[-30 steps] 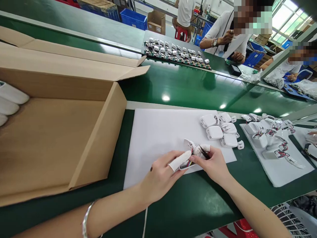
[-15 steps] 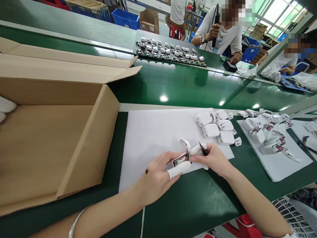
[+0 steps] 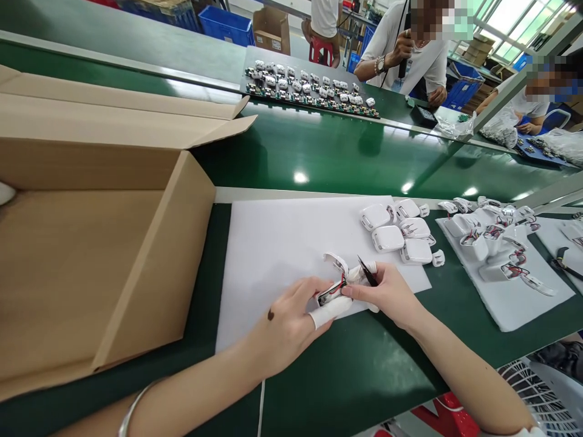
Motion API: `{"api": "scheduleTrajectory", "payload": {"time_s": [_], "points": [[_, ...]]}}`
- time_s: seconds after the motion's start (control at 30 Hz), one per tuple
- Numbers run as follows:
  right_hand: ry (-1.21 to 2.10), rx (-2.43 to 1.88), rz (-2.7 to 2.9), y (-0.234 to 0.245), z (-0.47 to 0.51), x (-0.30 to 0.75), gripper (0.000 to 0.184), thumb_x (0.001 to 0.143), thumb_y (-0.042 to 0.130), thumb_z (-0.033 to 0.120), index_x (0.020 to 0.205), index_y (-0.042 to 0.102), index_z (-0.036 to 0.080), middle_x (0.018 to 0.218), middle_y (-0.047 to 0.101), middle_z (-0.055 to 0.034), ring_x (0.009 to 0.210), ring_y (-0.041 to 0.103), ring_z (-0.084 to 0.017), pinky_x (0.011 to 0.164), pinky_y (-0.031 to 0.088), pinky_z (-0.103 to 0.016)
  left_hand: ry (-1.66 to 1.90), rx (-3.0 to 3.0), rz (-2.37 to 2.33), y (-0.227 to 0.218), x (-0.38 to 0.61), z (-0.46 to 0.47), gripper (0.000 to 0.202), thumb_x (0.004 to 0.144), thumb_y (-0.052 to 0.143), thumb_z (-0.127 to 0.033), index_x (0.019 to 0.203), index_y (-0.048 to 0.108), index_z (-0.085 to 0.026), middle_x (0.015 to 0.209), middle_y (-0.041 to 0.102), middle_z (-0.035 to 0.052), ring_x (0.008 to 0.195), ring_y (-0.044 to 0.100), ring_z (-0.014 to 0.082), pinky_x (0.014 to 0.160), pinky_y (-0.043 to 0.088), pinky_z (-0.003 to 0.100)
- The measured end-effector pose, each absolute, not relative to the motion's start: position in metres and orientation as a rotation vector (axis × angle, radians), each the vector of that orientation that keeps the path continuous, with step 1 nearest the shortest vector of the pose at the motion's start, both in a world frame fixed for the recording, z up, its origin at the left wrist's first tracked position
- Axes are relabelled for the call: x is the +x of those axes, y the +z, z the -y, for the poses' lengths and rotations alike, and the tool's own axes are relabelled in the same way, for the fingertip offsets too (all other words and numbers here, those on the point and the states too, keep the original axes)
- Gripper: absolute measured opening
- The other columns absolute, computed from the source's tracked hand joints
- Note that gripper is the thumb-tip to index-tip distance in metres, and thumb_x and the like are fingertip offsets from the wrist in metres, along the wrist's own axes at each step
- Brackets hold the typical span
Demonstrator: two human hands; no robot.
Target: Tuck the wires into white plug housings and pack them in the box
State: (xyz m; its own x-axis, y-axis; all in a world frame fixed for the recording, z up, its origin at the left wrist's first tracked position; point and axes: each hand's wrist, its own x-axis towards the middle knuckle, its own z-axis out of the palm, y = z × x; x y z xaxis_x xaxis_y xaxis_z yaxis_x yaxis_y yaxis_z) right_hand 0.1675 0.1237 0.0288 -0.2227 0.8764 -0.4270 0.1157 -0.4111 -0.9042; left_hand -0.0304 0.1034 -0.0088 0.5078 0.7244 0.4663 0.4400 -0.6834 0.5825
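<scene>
My left hand is closed around a small white plastic housing, whose open end shows a dark interior and thin coloured wires. A curved white end cap stands up beside that opening. My right hand grips black tweezers, tips pointing up and away from the housing. Its thumb presses at the wires by the open end, partly hiding them. White covers wrap some fingers of both hands. Below lies a white sheet, with several closed white housings at its right corner.
On the left stands a large open cardboard box. More wired white housings lie on a second sheet to the right, near black-handled pliers. Across the green bench are a tray of small parts and co-workers.
My right thumb has moved slightly left and covers more of the wires. The tweezers have turned a little, tips further left. The whole view has shifted slightly.
</scene>
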Motion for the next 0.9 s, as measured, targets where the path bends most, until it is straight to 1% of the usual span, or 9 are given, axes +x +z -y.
{"api": "scheduleTrajectory", "payload": {"time_s": [0.1,0.23,0.33,0.43,0.5,0.63,0.8,0.9], "points": [[1.696,-1.478,1.188,0.031,-0.123,0.166,0.025,0.060,0.079,0.031,0.073,0.066,0.014,0.068,0.062,-0.0002,0.060,0.049,-0.012,0.053,0.035,-0.023,1.034,2.414,-0.964,-0.010,-0.030,-0.104,0.015,0.090,0.050,-0.019,0.105,0.054,-0.018,0.094,0.058,0.0051,0.081,0.061,0.0160,0.068,0.055,0.028],[1.645,-1.564,1.173,0.033,-0.122,0.160,0.017,0.064,0.071,0.028,0.068,0.062,0.015,0.061,0.055,0.0024,0.056,0.044,-0.010,0.050,0.030,-0.022,1.056,2.489,-0.960,-0.009,-0.029,-0.104,0.013,0.091,0.049,-0.018,0.104,0.053,-0.018,0.095,0.057,0.0053,0.081,0.062,0.0154,0.068,0.055,0.025],[1.561,-1.570,1.212,0.032,-0.121,0.156,0.014,0.064,0.068,0.026,0.067,0.062,0.014,0.060,0.053,0.0030,0.056,0.042,-0.010,0.051,0.029,-0.023,1.038,2.482,-0.976,-0.008,-0.029,-0.103,0.016,0.092,0.047,-0.019,0.108,0.050,-0.017,0.094,0.058,0.0056,0.080,0.062,0.0150,0.068,0.054,0.025],[1.522,-1.545,1.238,0.032,-0.122,0.156,0.016,0.064,0.070,0.028,0.066,0.062,0.014,0.060,0.053,0.0022,0.058,0.043,-0.011,0.052,0.029,-0.023,0.994,2.444,-0.999,-0.008,-0.029,-0.103,0.016,0.093,0.044,-0.020,0.109,0.048,-0.019,0.096,0.058,0.0052,0.078,0.062,0.0143,0.067,0.054,0.025],[1.578,-1.506,1.233,0.032,-0.123,0.159,0.020,0.064,0.072,0.031,0.069,0.063,0.014,0.063,0.056,0.0011,0.059,0.045,-0.012,0.053,0.032,-0.024,0.966,2.408,-1.010,-0.009,-0.030,-0.102,0.014,0.094,0.043,-0.021,0.107,0.049,-0.020,0.095,0.058,0.0042,0.079,0.062,0.0142,0.068,0.054,0.025],[1.726,-1.426,1.250,0.031,-0.124,0.166,0.030,0.064,0.076,0.038,0.077,0.064,0.013,0.070,0.060,-0.0010,0.063,0.049,-0.013,0.057,0.036,-0.024,0.955,2.333,-1.005,-0.011,-0.031,-0.102,0.017,0.094,0.044,-0.022,0.110,0.047,-0.020,0.094,0.058,0.0030,0.083,0.062,0.0141,0.072,0.054,0.025],[1.579,-1.415,1.347,0.026,-0.122,0.165,0.028,0.069,0.075,0.038,0.078,0.066,0.014,0.074,0.060,-0.0019,0.069,0.050,-0.015,0.061,0.038,-0.026,0.955,2.353,-1.005,-0.009,-0.031,-0.103,0.016,0.093,0.044,-0.020,0.109,0.047,-0.019,0.093,0.057,0.0033,0.079,0.061,0.0130,0.071,0.054,0.025],[1.613,-1.432,1.287,0.025,-0.123,0.165,0.031,0.070,0.074,0.043,0.077,0.065,0.014,0.070,0.059,-0.0011,0.066,0.048,-0.014,0.058,0.036,-0.025,0.965,2.438,-0.985,-0.006,-0.030,-0.104,0.014,0.093,0.044,-0.017,0.106,0.049,-0.018,0.095,0.058,0.0050,0.078,0.061,0.0132,0.067,0.053,0.024]]}}
